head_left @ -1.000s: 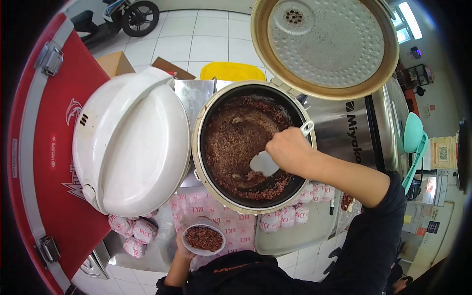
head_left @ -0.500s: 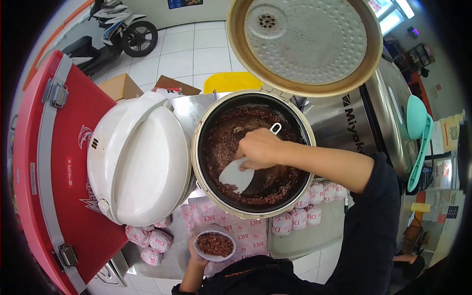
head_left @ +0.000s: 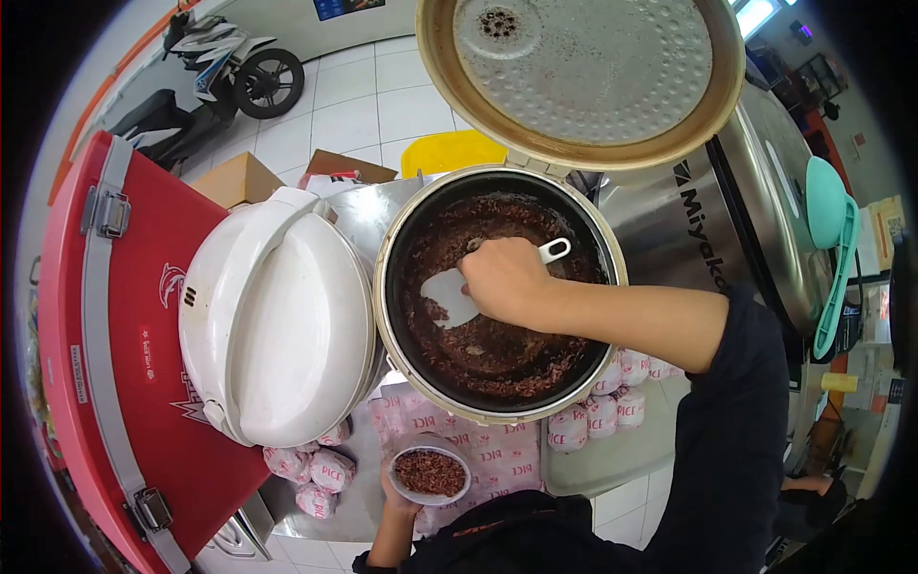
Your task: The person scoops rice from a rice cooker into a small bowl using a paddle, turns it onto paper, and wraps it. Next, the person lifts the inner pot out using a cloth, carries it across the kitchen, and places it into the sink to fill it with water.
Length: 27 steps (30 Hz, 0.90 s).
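My right hand (head_left: 507,279) is closed round the handle of a white rice paddle (head_left: 448,298) inside the open rice cooker (head_left: 384,287). Some reddish-brown rice clings to the paddle's blade, and more rice (head_left: 516,378) lies round the bottom and sides of the dark pot. Low in the view, my left hand (head_left: 400,499) holds a small white bowl (head_left: 466,478) filled with the same rice. Beneath the bowl is pink-printed wrapping paper (head_left: 497,457). Wrapped rice packs (head_left: 601,415) sit on a tray (head_left: 612,466) to the right.
A closed white cooker (head_left: 306,325) stands left, beside a red cooler box (head_left: 134,335). More wrapped packs (head_left: 332,471) lie below it. The raised lid (head_left: 583,77) is behind the pot. A steel Miyako appliance (head_left: 669,215) and a turquoise ladle (head_left: 830,258) are right. Part of another person (head_left: 808,507) shows lower right.
My right hand and the paddle have swept leftward through the pot from its right side, then slightly up. The bowl stays in my left hand. The whole view has shifted.
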### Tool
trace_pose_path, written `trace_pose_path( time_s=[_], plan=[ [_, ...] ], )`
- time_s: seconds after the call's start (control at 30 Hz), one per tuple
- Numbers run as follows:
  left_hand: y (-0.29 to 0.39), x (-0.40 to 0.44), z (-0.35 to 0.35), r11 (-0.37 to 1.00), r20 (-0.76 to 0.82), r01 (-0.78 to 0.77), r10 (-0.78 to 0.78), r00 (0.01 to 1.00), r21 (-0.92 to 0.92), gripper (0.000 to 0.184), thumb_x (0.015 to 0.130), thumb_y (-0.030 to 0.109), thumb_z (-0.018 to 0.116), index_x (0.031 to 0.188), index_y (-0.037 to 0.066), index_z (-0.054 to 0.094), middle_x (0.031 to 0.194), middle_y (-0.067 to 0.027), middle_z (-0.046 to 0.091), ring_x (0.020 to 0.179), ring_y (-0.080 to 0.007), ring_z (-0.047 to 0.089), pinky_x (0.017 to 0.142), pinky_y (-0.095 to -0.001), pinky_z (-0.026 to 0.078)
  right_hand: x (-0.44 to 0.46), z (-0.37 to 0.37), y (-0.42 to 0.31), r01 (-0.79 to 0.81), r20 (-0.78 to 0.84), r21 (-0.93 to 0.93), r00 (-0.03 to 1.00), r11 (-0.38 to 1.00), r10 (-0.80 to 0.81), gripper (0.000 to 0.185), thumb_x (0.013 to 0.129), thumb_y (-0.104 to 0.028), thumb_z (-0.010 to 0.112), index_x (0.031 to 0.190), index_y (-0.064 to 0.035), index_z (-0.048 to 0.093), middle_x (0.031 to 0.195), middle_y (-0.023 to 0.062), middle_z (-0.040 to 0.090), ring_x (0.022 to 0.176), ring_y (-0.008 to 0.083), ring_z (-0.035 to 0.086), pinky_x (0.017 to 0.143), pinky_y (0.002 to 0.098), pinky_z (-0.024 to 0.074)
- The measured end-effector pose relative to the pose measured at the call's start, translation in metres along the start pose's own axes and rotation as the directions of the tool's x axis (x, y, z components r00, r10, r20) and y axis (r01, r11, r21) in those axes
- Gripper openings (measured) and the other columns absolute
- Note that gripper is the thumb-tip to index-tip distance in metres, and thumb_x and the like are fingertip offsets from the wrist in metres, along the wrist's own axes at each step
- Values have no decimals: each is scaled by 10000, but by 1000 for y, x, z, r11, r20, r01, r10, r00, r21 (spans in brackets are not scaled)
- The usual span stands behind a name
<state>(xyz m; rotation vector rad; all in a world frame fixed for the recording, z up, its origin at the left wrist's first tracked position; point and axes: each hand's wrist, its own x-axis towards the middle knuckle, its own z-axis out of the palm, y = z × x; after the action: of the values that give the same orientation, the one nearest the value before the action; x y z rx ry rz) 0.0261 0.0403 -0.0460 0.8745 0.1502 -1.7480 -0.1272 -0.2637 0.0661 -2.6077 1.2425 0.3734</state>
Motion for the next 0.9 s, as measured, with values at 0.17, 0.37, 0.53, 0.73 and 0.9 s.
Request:
trace_pose_path(
  time_s=[0.17, 0.37, 0.53, 0.73, 0.9],
  plan=[
    [0, 0, 2, 1000, -13, -1, 1, 1000, -4, 713, 822, 561, 343, 1178, -42, 478, 1128, -201, 560, 1019, -342, 559, 874, -457, 466, -19, 6, 7, 24, -3, 248, 1000, 969, -24, 206, 709, -264, 677, 820, -91, 698, 725, 198, 635, 704, 341, 632, 658, 412, 504],
    [-1, 2, -4, 979, 120, 51, -28, 992, -198, 678, 853, 507, 279, 1197, -45, 467, 1158, -216, 541, 1036, -350, 548, 901, -463, 444, -22, 0, 20, 57, 28, 432, 997, 900, -76, 300, 726, -327, 666, 985, -178, 684, 810, 162, 652, 770, 328, 622, 735, 399, 478],
    [1, 0, -10, 995, 16, -3, 4, 1000, -97, 689, 855, 529, 285, 1194, -41, 471, 1146, -215, 549, 1028, -351, 551, 898, -461, 445, -31, -26, 28, -63, 52, 515, 998, 855, 43, 277, 747, -311, 651, 975, -159, 685, 855, 149, 655, 825, 320, 618, 760, 391, 475],
    [8, 3, -5, 991, 21, -51, 54, 998, -121, 686, 844, 535, 305, 1188, -33, 477, 1141, -212, 553, 1027, -345, 555, 895, -461, 448, -47, -50, 36, -165, 176, 467, 980, 868, 91, 364, 779, -181, 555, 1125, -75, 591, 974, 208, 620, 946, 334, 589, 850, 408, 450],
    [8, 3, -8, 991, -36, -81, 78, 996, -109, 688, 844, 541, 294, 1181, -28, 483, 1129, -208, 560, 1021, -345, 558, 892, -461, 450, -50, -33, 50, -97, 111, 436, 992, 895, 53, 371, 770, -131, 585, 1108, 20, 559, 984, 230, 611, 881, 335, 613, 818, 377, 460]
  ],
)
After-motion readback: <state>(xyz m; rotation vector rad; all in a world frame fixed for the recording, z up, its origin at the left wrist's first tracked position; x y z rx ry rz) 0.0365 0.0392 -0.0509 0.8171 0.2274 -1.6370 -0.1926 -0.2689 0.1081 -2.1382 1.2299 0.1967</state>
